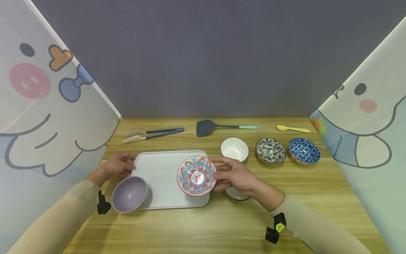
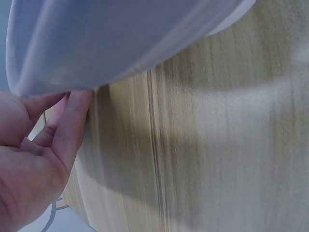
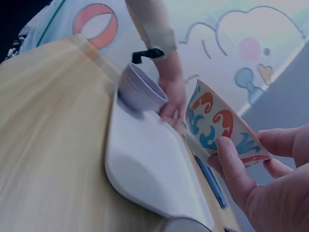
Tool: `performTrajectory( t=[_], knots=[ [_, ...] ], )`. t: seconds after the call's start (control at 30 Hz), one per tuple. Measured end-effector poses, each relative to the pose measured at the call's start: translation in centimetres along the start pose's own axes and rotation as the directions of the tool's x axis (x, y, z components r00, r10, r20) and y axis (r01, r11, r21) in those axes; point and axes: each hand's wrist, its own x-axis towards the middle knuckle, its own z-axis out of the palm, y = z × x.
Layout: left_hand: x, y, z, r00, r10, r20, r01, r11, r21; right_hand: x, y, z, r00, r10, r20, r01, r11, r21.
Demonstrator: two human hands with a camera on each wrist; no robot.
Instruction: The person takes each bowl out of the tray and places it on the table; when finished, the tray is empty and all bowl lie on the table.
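My right hand [image 1: 236,176] grips a bowl [image 1: 196,176] with red and blue patterns by its right side. In the right wrist view this patterned bowl [image 3: 212,123] is tilted and raised above the white tray [image 3: 145,159]. Close to the tray's upper left edge is my left hand [image 1: 118,165], its fingers loosely bent and fingertips right at the rim. A purple bowl [image 1: 130,194] overlaps the lower left corner of the white tray [image 1: 161,176]. In the left wrist view the purple bowl [image 2: 111,43] hides the fingertips of the left hand [image 2: 43,154].
Right of the tray are a white bowl [image 1: 234,148], a black-and-white floral bowl [image 1: 270,150] and a blue patterned bowl [image 1: 304,150]. A dark-rimmed dish [image 1: 237,194] lies partly under my right hand. Tongs [image 1: 153,135], a spatula [image 1: 206,127] and a yellow spoon [image 1: 293,129] lie along the back.
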Motion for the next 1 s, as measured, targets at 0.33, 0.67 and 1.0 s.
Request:
performTrajectory(
  t=[0.33, 0.67, 1.0],
  knots=[
    [-0.2, -0.1, -0.1, 1.0, -0.007, 0.003, 0.007, 1.0, 0.003, -4.0, -0.9, -5.6, 0.996, -0.047, -0.08, 0.049, 0.999, 0.021],
    [-0.2, 0.1, 0.0, 1.0, -0.015, 0.001, 0.015, 1.0, 0.021, -8.9, -0.9, -11.4, 0.984, -0.096, -0.147, 0.101, 0.995, 0.026],
    [0.1, 0.1, 0.1, 1.0, -0.004, 0.003, 0.004, 1.0, 0.006, -13.4, 0.3, -15.4, 0.973, -0.08, -0.217, 0.084, 0.996, 0.007]
  ],
)
